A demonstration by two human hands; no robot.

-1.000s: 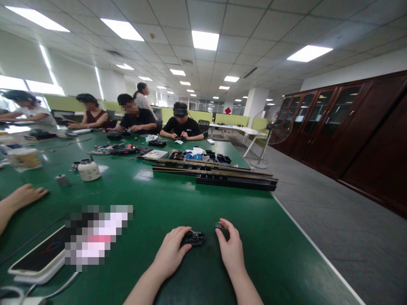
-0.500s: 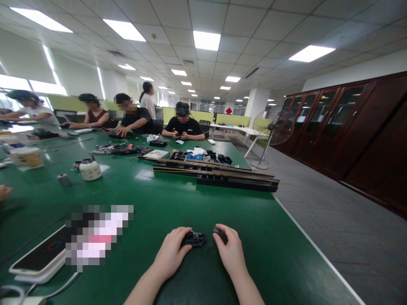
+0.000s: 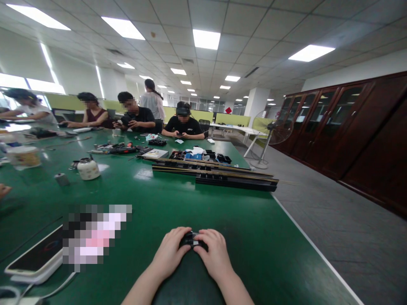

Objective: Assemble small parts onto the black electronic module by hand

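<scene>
A small black device with its inner parts exposed (image 3: 190, 239) is on the green table, low in the middle of the head view. My left hand (image 3: 171, 251) grips its left side between thumb and fingers. From the right, my right hand (image 3: 215, 250) closes round the other end, fingertips touching it. A pale bit shows between the hands. Whether the small dark piece is still in my right fingers is hidden. Much of the device is covered by both hands.
Left of my hands lie a phone (image 3: 34, 250) and a cable. Farther off stand a white jar (image 3: 88, 169) and a grey metal cylinder (image 3: 61, 179). Long black rails (image 3: 237, 183) with thin rods lie ahead. Several people sit round the table; a fan (image 3: 270, 127) stands right.
My right hand has moved left with the small dark piece and now meets the black device. My left hand has kept its grip. Across the table, a person has lifted a dark object.
</scene>
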